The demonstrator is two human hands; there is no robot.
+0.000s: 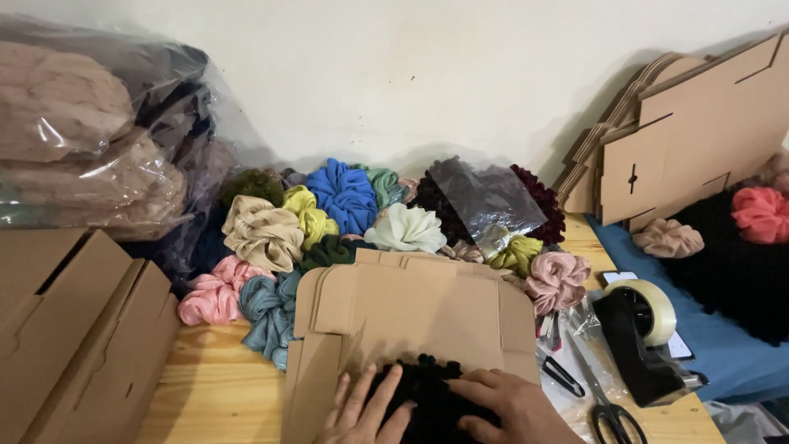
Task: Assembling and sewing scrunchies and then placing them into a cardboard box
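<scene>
A flat brown cardboard box blank lies on the wooden table in front of me. On its near part sits a black scrunchie. My left hand rests flat on the cardboard with its fingers against the scrunchie's left side. Over the scrunchie's right side, my right hand presses down with curled fingers. Behind the cardboard lies a heap of scrunchies: blue, beige, white, pink, yellow-green and others.
Folded cardboard boxes stand at the left under clear bags of fabric. Flat box blanks lean on the wall at right. A tape dispenser, scissors and a blue cloth lie at right.
</scene>
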